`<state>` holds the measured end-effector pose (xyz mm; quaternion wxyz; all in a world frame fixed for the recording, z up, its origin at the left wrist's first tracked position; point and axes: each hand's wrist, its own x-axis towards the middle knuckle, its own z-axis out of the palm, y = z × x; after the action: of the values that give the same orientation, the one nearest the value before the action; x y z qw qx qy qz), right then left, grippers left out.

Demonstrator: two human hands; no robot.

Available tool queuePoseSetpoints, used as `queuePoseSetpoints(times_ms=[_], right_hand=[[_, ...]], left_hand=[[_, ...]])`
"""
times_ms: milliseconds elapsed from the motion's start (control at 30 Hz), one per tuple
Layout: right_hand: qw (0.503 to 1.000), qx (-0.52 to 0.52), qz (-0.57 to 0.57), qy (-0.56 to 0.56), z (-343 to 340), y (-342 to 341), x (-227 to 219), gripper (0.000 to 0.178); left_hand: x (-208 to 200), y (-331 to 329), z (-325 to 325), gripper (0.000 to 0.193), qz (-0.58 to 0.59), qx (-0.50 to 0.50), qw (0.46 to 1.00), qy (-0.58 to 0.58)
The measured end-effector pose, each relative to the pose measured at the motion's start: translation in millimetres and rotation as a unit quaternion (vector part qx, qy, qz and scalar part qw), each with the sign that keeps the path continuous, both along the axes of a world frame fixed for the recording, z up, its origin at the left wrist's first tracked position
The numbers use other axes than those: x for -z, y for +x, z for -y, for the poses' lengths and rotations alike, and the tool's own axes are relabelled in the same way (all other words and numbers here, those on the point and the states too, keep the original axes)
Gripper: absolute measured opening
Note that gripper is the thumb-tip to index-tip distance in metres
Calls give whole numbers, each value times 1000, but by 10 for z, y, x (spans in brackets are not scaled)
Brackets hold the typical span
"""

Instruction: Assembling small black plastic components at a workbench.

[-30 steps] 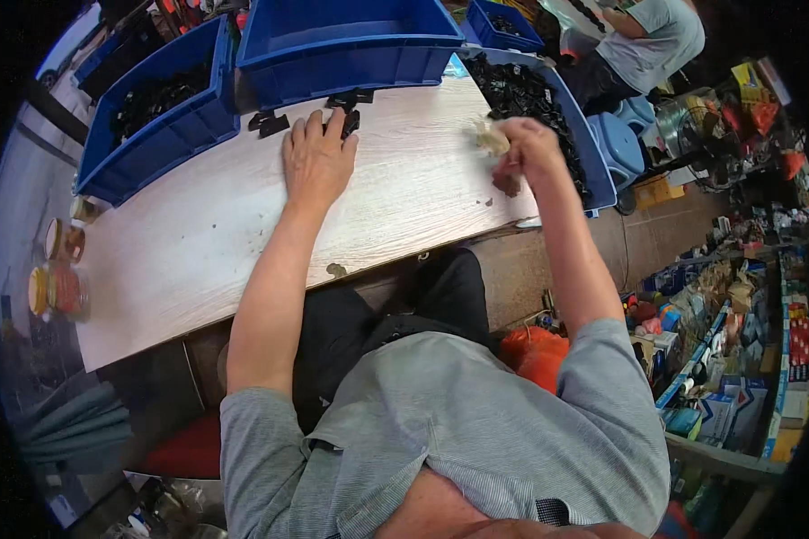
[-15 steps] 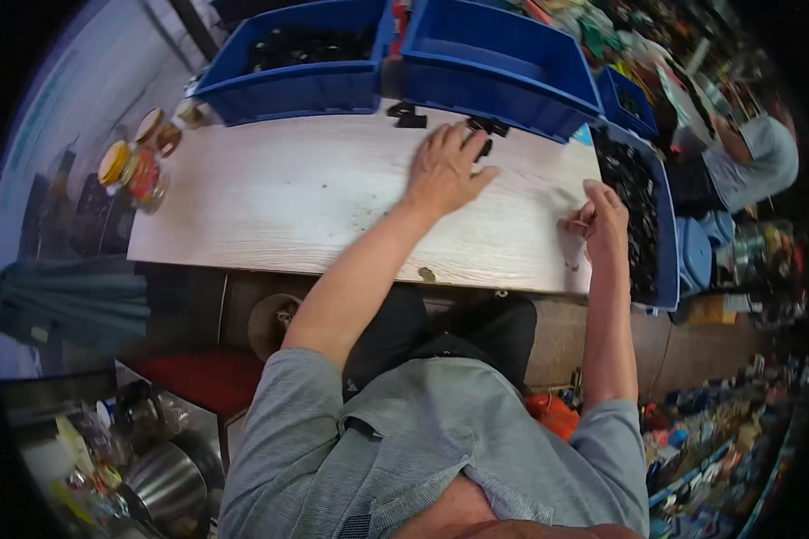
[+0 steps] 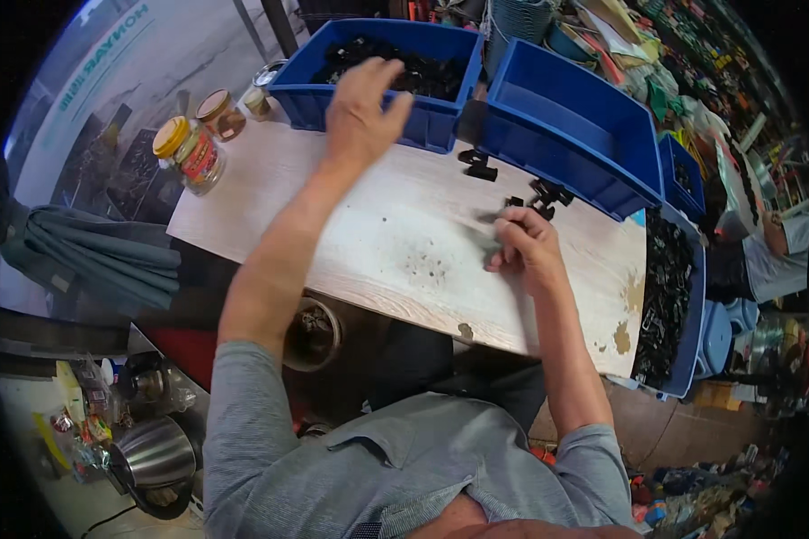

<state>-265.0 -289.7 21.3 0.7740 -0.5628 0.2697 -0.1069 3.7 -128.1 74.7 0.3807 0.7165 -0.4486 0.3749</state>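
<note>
My left hand (image 3: 364,117) is raised over the front wall of the left blue bin (image 3: 368,101), its fingers apart and slightly blurred. Small black plastic parts (image 3: 436,76) lie heaped inside that bin. Lower and to the right, my right hand (image 3: 528,247) hovers above the pale tabletop (image 3: 333,256) with thumb and fingers pinched together. Whatever may be between those fingertips is hidden. Just beyond the right hand sits a loose cluster of black parts (image 3: 550,193). Two more black pieces (image 3: 479,166) lie between the bins' front edges.
Another blue bin (image 3: 571,148) stands at the back right. A long blue bin (image 3: 692,323) full of black parts adjoins the table's right end. Jars, one a yellow-lidded jar (image 3: 189,154), stand at the left. A bucket (image 3: 315,334) is below the table's front edge.
My left hand has left the black parts on the table and swung left to the filled bin. My right hand has moved leftward from the table's right end. The view has shifted.
</note>
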Motion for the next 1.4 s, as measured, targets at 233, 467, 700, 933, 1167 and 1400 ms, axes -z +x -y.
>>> queuePoseSetpoints(times_ms=[233, 467, 700, 933, 1167, 1400], right_hand=[[987, -154, -3, -41, -145, 534, -81, 23], [977, -181, 67, 93, 10, 507, 74, 25], [970, -180, 84, 140, 129, 501, 149, 26], [969, -170, 101, 151, 157, 528, 180, 29], [967, -164, 105, 166, 164, 528, 188, 29], [958, -167, 139, 187, 176, 540, 240, 28]], left_hand=[[-190, 1194, -57, 78, -80, -178, 958, 211], [-129, 2117, 517, 101, -194, -196, 878, 391], [212, 2419, 840, 102, -156, -228, 857, 435], [197, 2189, 892, 91, -115, -195, 809, 543], [-68, 2124, 971, 83, -235, -128, 768, 582], [-40, 2080, 929, 72, -216, -87, 800, 554]])
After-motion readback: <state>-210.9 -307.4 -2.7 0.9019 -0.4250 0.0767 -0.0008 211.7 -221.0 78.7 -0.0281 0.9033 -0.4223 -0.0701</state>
